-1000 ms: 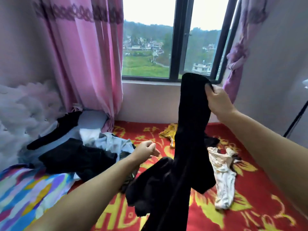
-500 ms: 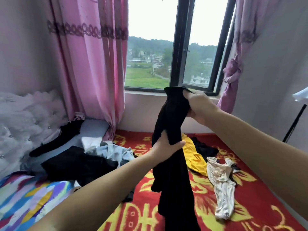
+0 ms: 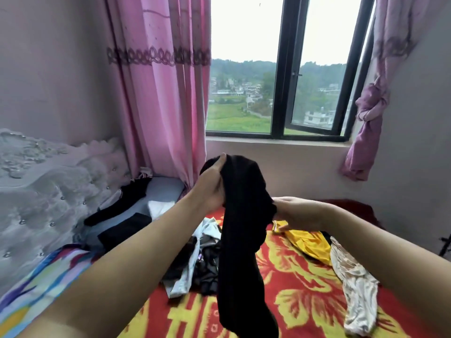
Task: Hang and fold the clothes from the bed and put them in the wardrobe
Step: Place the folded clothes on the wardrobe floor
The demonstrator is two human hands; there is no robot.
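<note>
A long black garment (image 3: 244, 228) hangs in front of me over the bed (image 3: 305, 296). My left hand (image 3: 210, 186) grips its top edge on the left, thumb up along the cloth. My right hand (image 3: 297, 212) holds the garment's right side lower down, fingers partly hidden behind the fabric. On the red and yellow bedspread lie a yellow garment (image 3: 305, 240), a cream satin piece (image 3: 353, 281) and a heap of white and dark clothes (image 3: 197, 259).
More black clothes (image 3: 122, 228) and a white item (image 3: 158, 207) lie by the grey pillow (image 3: 163, 189) near the tufted headboard (image 3: 48, 191). A striped blanket (image 3: 36, 281) covers the bed's left. Pink curtains (image 3: 166, 93) flank the window (image 3: 280, 81).
My left hand has moved from the garment's middle up to its top edge. My right hand has dropped from the top to the right side. The garment hangs lower.
</note>
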